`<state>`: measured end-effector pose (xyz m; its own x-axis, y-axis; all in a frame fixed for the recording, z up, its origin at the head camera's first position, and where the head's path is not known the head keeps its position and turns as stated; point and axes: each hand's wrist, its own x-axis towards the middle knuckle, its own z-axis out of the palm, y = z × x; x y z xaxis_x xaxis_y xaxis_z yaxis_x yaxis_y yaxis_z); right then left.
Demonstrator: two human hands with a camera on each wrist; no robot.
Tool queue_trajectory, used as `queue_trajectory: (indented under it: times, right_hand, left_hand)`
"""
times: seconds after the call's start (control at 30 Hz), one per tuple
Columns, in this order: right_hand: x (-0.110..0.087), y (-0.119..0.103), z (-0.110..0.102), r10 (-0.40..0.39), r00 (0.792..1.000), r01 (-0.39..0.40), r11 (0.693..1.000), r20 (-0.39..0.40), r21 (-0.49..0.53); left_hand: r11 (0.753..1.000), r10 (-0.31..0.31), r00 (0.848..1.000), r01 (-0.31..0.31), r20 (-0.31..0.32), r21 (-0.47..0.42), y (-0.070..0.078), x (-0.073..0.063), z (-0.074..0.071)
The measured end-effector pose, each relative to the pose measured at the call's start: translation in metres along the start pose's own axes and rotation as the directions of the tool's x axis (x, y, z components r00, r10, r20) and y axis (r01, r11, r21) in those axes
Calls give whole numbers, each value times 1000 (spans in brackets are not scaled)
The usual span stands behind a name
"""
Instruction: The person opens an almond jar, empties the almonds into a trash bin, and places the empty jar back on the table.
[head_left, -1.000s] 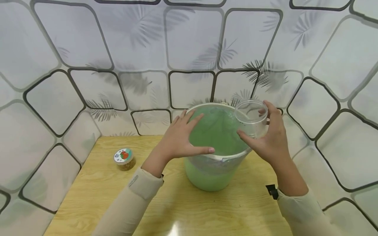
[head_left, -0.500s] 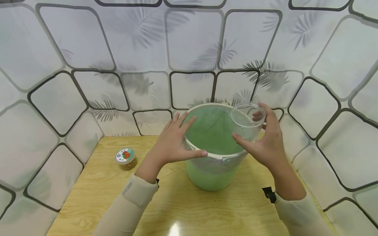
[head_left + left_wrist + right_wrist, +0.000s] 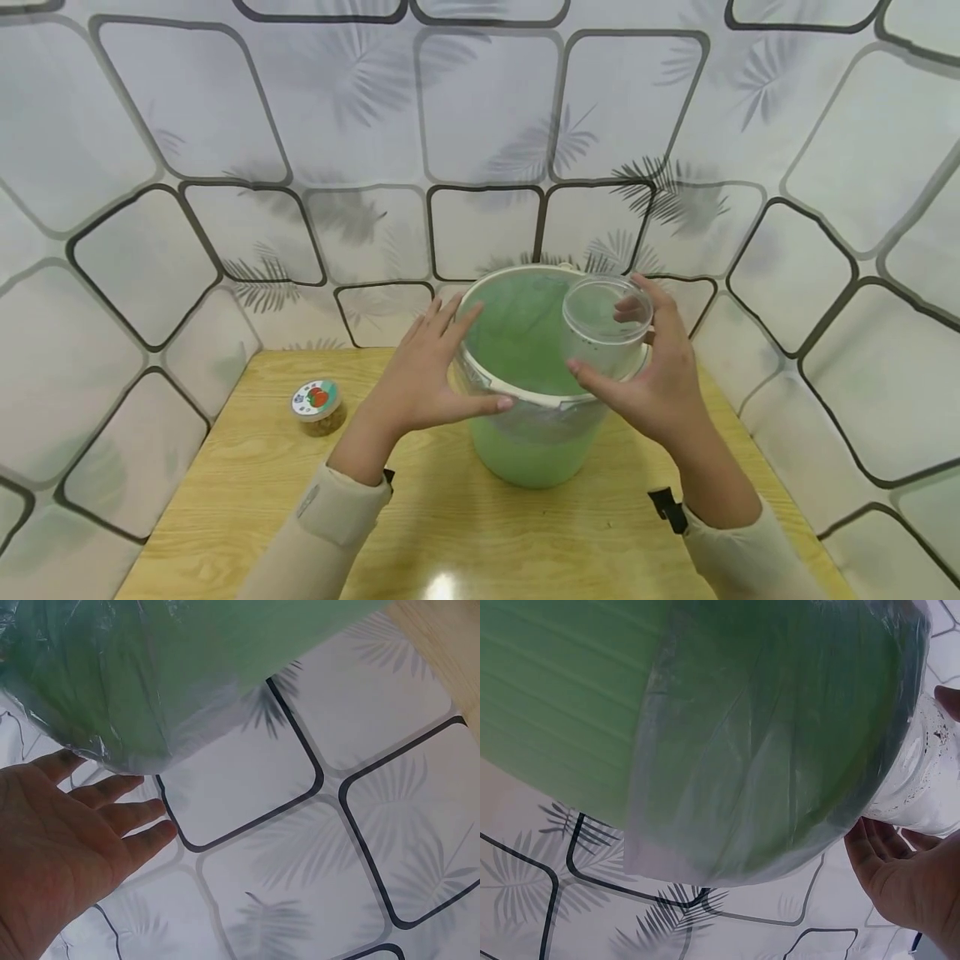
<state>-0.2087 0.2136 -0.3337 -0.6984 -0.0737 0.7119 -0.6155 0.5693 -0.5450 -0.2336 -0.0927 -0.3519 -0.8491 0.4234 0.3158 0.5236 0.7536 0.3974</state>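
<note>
A light green bin (image 3: 525,450), lined with a clear plastic bag (image 3: 727,750) under a white rim ring (image 3: 517,393), stands on the table. My right hand (image 3: 652,387) grips a clear, lidless-looking plastic jar (image 3: 596,342) between thumb and fingers. The jar is upright over the right side of the bin's mouth, and small dark specks (image 3: 937,735) mark its wall. At the bin's left rim my left hand (image 3: 420,379) is spread, thumb and fingers apart, holding nothing. Whether the left fingertips (image 3: 161,832) touch the bag or bin, I cannot tell.
A small round tub (image 3: 318,408) with brown contents and a lid showing red fruit sits on the left of the wooden table (image 3: 450,533). Patterned white walls (image 3: 487,108) enclose the back and both sides.
My right hand has carried the jar left and slightly down, further over the bin's mouth. My left hand has shifted a little left and down, still spread. The bin has stayed in place.
</note>
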Motion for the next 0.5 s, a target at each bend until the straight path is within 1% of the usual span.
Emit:
queue_trajectory:
  times: [0.2, 0.33, 0.5]
  right_hand:
    - [-3, -6, 6, -47, 999, 47, 998, -4, 35]
    - [-5, -11, 9, -70, 997, 68, 995, 23, 74]
    - [-9, -17, 14, -99, 994, 95, 990, 37, 105]
  left_hand:
    - [1000, -10, 1000, 10, -26, 2, -2, -8, 0]
    - [1000, -17, 1000, 17, -26, -1, -4, -12, 1]
    - [1000, -28, 999, 28, -18, -11, -7, -17, 1]
